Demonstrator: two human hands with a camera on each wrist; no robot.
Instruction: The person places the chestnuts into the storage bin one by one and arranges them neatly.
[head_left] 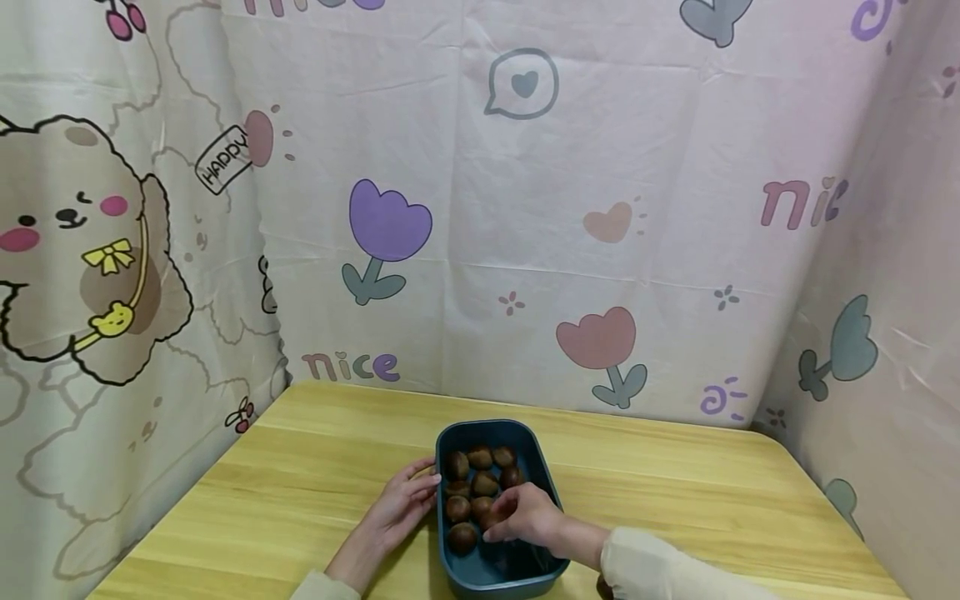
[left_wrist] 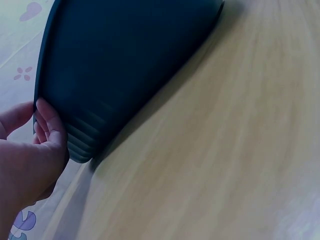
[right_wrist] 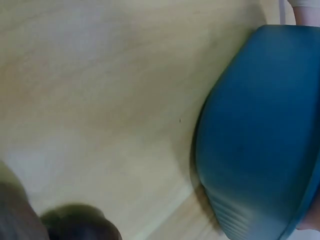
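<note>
A dark blue rectangular box (head_left: pixel 502 575) stands on the table, with several brown chestnuts (head_left: pixel 462 538) lying in rows inside it. My left hand (head_left: pixel 401 510) holds the box's left side near the far end. The left wrist view shows its thumb and fingers (left_wrist: pixel 50 120) at the rim and outer wall. Reaching over the right wall, my right hand (head_left: pixel 528 518) pinches a chestnut (head_left: pixel 487 515) inside the box, its fingers partly covering it. In the right wrist view the box wall hides most of that hand.
Beside the box, partly under the right sleeve (head_left: pixel 660 567), lies another chestnut (head_left: pixel 604 588). Dark rounded shapes (right_wrist: pixel 80 225) show at the lower left of the right wrist view. A printed curtain (head_left: pixel 510 208) hangs behind the wooden table (head_left: pixel 337 433).
</note>
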